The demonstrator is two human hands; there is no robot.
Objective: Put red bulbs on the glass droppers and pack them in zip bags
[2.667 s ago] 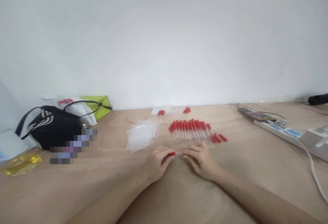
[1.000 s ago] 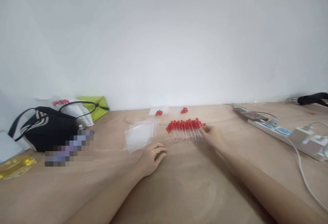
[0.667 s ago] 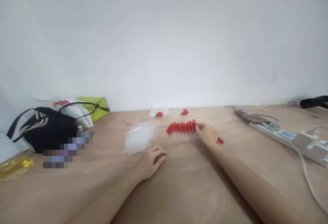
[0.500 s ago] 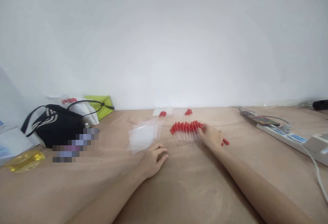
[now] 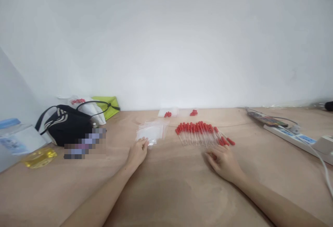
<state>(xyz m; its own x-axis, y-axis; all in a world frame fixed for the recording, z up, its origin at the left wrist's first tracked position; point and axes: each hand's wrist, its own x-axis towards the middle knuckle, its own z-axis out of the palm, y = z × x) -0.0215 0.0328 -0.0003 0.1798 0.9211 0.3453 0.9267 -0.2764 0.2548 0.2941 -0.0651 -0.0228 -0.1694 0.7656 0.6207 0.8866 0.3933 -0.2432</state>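
My left hand (image 5: 137, 153) is at the near edge of a loose stack of clear zip bags (image 5: 149, 131). Its thumb and fingers are closed on the top bag's near corner, which bends and catches the light. To the right lies a fanned row of thin, clear-stemmed sticks with red bulb ends (image 5: 196, 128), looking like small droppers. My right hand (image 5: 224, 161) rests on the table just below the right end of that row. Its fingers are loosely curled, the thumb is apart, and nothing shows between them. Several sticks near it lie askew.
Two filled zip bags (image 5: 174, 110) with red ends showing lie at the back by the wall. On the left are a black bag (image 5: 69, 126), a green bag (image 5: 108, 105) and a bottle of yellow liquid (image 5: 40, 158). A phone (image 5: 270, 119) and a power strip (image 5: 293, 134) lie right.
My left hand has moved left and forward onto the zip bags, taking hold of one. My right hand has let go of the red-ended sticks and drawn back toward me. The view has shifted slightly.
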